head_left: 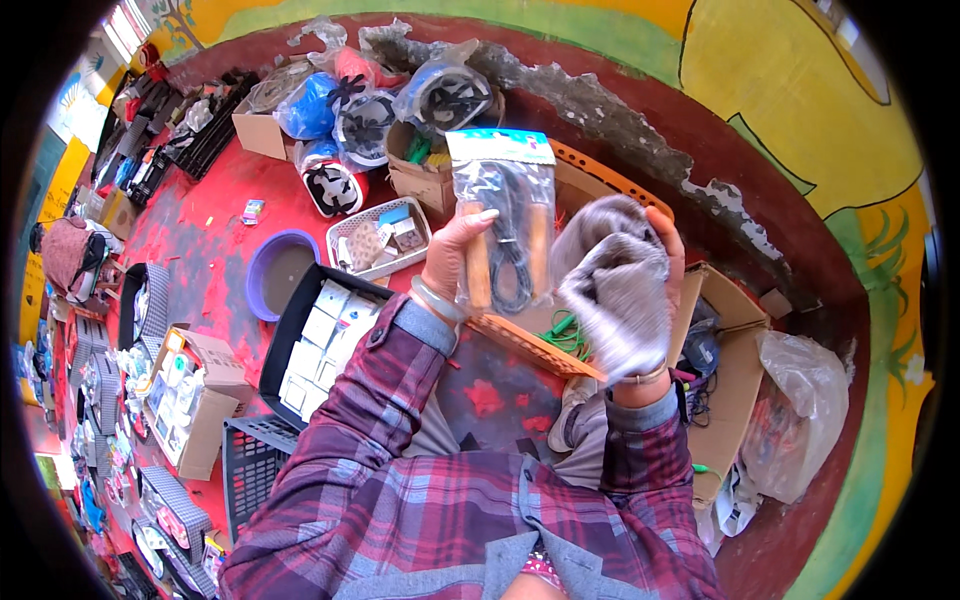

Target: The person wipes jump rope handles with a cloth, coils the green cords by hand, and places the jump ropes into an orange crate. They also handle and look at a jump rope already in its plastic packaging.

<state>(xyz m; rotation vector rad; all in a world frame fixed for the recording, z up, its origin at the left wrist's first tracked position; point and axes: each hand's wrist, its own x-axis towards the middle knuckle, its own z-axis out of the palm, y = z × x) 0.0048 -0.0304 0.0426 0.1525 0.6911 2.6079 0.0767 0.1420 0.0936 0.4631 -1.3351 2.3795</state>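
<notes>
My left hand (pixel 446 256) grips the edge of a clear plastic packet with a blue and white header card. Inside the packet is a jump rope (pixel 511 240) with a dark cord and wooden handles. A crumpled grey cloth (pixel 612 275) is held in my right hand (pixel 671 250), just right of the packet; its lower part is smeared by motion. Both hands are raised over an orange plastic basket (pixel 530 345), which they partly hide. A tangle of green cord (pixel 568 335) shows inside it.
A cardboard box (pixel 728 375) and a clear plastic bag (pixel 800 400) stand on the right. Left are a black tray of small white boxes (pixel 268 370), a purple basin (pixel 252 270) and a white basket (pixel 385 268). Bagged helmets (pixel 365 125) lie by the wall.
</notes>
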